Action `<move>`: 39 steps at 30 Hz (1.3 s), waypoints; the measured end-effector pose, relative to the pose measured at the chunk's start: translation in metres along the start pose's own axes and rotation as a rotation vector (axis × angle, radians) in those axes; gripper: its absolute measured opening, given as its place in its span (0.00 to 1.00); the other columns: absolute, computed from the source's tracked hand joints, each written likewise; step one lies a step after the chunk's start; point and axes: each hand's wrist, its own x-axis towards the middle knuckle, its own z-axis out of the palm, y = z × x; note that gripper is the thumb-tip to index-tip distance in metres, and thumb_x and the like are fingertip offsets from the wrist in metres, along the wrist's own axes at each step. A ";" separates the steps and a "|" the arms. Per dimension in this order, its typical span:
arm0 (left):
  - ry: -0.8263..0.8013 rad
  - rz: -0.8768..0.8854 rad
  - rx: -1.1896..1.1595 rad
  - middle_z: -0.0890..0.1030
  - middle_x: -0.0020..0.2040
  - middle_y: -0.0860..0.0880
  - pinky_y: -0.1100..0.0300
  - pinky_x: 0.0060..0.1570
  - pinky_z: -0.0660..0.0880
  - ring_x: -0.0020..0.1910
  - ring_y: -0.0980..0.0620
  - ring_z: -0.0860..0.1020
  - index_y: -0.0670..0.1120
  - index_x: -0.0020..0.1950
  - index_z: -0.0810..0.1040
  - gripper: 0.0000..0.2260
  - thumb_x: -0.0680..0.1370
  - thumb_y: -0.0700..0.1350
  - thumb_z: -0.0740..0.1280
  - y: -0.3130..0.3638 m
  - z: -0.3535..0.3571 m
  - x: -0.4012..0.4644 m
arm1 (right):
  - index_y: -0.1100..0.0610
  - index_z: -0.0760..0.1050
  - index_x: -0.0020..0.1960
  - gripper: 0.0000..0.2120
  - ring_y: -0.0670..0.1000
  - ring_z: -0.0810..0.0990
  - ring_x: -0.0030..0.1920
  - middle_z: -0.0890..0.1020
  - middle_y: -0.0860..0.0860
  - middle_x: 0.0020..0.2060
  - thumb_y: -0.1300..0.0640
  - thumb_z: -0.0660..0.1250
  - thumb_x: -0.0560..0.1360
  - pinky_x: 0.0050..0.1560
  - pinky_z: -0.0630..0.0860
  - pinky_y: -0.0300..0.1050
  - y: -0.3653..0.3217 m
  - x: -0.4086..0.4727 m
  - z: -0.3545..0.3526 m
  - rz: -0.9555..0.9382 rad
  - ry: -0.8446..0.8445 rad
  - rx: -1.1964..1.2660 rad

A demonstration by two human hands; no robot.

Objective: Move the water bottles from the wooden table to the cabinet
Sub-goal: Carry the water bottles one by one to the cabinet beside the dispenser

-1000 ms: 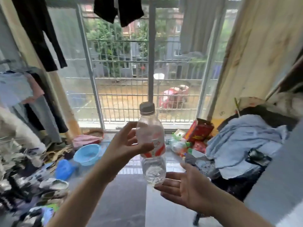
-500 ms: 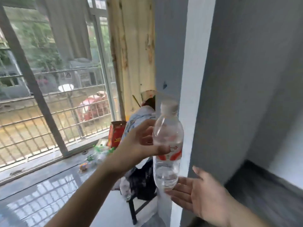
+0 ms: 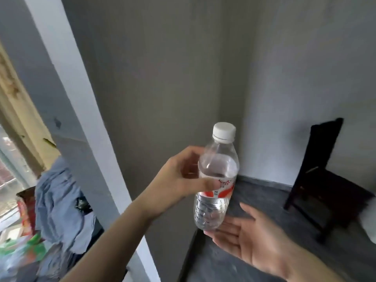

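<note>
Swinging right since a second ago, my view has lost the window and now faces a grey wall corner and a dark wooden chair (image 3: 325, 178). My left hand (image 3: 183, 180) grips the clear plastic water bottle with white cap (image 3: 215, 180) upright at its label; my right hand (image 3: 252, 241) lies flat, fingers straight, just under its base. No cabinet shows.
</note>
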 end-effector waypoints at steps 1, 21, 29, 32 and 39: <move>-0.027 0.002 -0.013 0.85 0.55 0.42 0.47 0.59 0.80 0.56 0.43 0.84 0.46 0.60 0.79 0.24 0.67 0.44 0.80 -0.002 0.006 0.009 | 0.72 0.73 0.66 0.35 0.66 0.80 0.61 0.78 0.70 0.61 0.41 0.51 0.81 0.60 0.76 0.57 -0.002 -0.004 -0.006 -0.020 0.013 0.016; -0.608 0.082 -0.183 0.86 0.53 0.50 0.57 0.52 0.80 0.53 0.48 0.85 0.55 0.57 0.81 0.24 0.62 0.51 0.81 -0.016 0.173 0.093 | 0.71 0.70 0.67 0.32 0.66 0.82 0.58 0.80 0.69 0.60 0.43 0.53 0.82 0.54 0.80 0.56 0.016 -0.127 -0.081 -0.441 0.462 0.389; -0.748 0.097 -0.197 0.86 0.56 0.52 0.47 0.60 0.80 0.58 0.48 0.84 0.57 0.57 0.81 0.25 0.62 0.53 0.81 -0.007 0.286 0.130 | 0.71 0.71 0.66 0.32 0.66 0.81 0.59 0.80 0.69 0.60 0.43 0.52 0.82 0.62 0.78 0.56 -0.011 -0.195 -0.147 -0.549 0.552 0.456; -0.811 0.114 -0.197 0.86 0.57 0.52 0.45 0.62 0.79 0.58 0.48 0.84 0.58 0.57 0.81 0.24 0.63 0.54 0.81 0.000 0.340 0.143 | 0.71 0.70 0.66 0.31 0.66 0.82 0.58 0.80 0.69 0.59 0.44 0.53 0.82 0.55 0.80 0.59 -0.026 -0.225 -0.179 -0.574 0.586 0.470; -0.868 0.124 -0.253 0.86 0.57 0.53 0.57 0.54 0.82 0.57 0.52 0.84 0.59 0.58 0.81 0.24 0.63 0.54 0.80 0.019 0.449 0.173 | 0.71 0.71 0.66 0.29 0.66 0.82 0.57 0.80 0.69 0.59 0.46 0.55 0.81 0.53 0.81 0.60 -0.067 -0.290 -0.250 -0.617 0.625 0.496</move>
